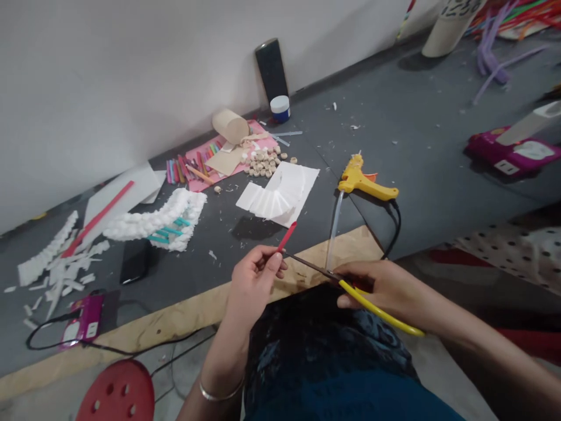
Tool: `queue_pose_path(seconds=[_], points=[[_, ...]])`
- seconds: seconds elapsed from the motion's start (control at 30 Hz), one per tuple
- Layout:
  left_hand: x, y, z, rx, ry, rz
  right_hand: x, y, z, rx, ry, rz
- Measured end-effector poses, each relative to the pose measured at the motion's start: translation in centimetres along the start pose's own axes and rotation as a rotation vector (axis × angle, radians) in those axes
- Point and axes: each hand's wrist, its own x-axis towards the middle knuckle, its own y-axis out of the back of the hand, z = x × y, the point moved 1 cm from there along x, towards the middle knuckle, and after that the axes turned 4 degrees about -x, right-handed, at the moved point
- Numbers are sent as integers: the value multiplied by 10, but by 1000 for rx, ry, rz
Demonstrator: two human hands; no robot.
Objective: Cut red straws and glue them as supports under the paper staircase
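Observation:
Between the thumb and fingers of my left hand [258, 279] is a short red strip [287, 236], its free end pointing up and away. My right hand [380, 285] grips scissors with yellow handles [377, 309]. Their dark blades [307, 263] reach left to the lower part of the strip, close to my left fingertips. I cannot tell whether the blades touch it. Beyond my hands lies a white sheet with a fan of pale pieces [280, 196]. A yellow glue gun [366, 181], with a clear glue stick [335, 225] in its back, rests to the right.
Small beige round pieces [263, 164] and crayons [175, 169] lie near the wall. At left are a fluffy white model [151, 216], a longer red strip [105, 210], a phone [134, 261] and a purple power strip [85, 318]. A red stool [116, 397] stands below the wooden table edge [175, 318].

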Motion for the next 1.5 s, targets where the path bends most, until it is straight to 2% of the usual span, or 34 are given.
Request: queue_pose_path(seconds=[0.13,0.3,0.4,0.73,0.9,1.03,1.17,1.5], points=[[-6,4,0,-30,20,-21,-7,-10,-5,-33,-11,38],[-14,7,5,74,-54,-8,-11,-16,-12,-143,15,96],[-17,11,3,74,-54,-37,-13,-19,-17,-180,22,110],[-22,22,-4,-70,4,-71,-16,-30,-32,-253,-66,60],[-22,25,-5,-90,-5,-46,-13,-34,-35,-293,-53,53],[-23,24,-8,-125,28,-43,-12,-35,-39,-316,-42,45],[-24,20,-12,-145,63,-90,-12,-37,-41,-327,-41,36],[-22,21,-8,-151,55,-133,-6,-39,-43,-446,20,76]])
